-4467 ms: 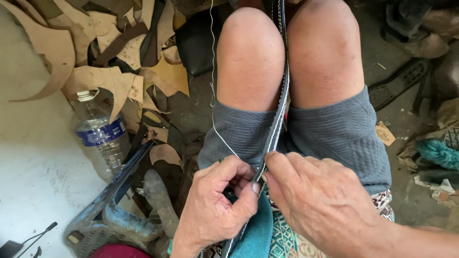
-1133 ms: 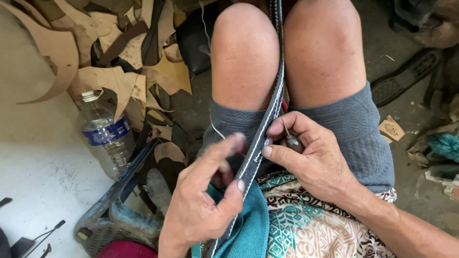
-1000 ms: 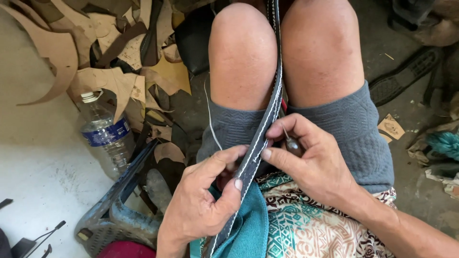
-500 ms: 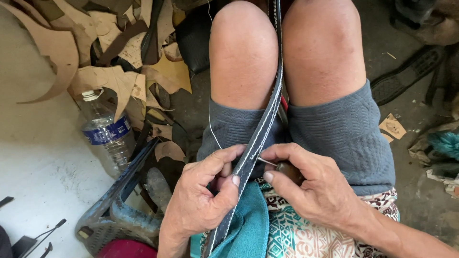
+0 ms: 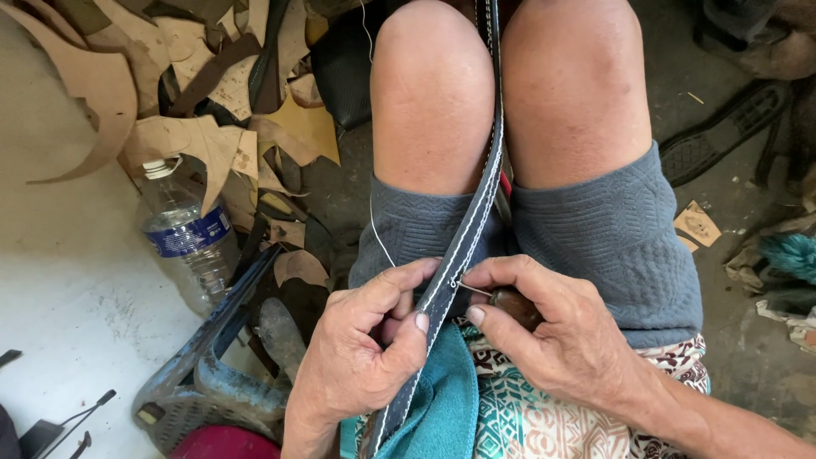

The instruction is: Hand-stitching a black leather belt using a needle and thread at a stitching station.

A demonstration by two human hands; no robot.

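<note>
- A long dark strap (image 5: 473, 223) with pale stitching along both edges runs from between the person's bare knees (image 5: 510, 93) down across the lap, held upright on its edge in the gap between the legs.
- The left hand (image 5: 361, 361) is closed on the strap from the left side, thumb pressed against its face and fingers curled behind it.
- The right hand (image 5: 561, 336) is closed around an awl with a dark rounded wooden handle (image 5: 516, 306); its thin metal point (image 5: 469, 288) meets the strap's right edge at the stitch line.
- A pale thread (image 5: 375, 229) rises from near the left hand, over the grey shorts (image 5: 612, 246) and up past the left knee.
- Beneath the hands lie a teal cloth (image 5: 442, 399) and a patterned fabric (image 5: 527, 416).
- On the floor to the left stands a clear plastic water bottle (image 5: 189, 238) with a blue label, beside a heap of tan and brown leather offcuts (image 5: 195, 102).
- Lower left sits a grey woven basket (image 5: 200, 399), close to the left forearm.
- A black shoe sole (image 5: 722, 140) lies on the ground to the right, well apart from the hands.
</note>
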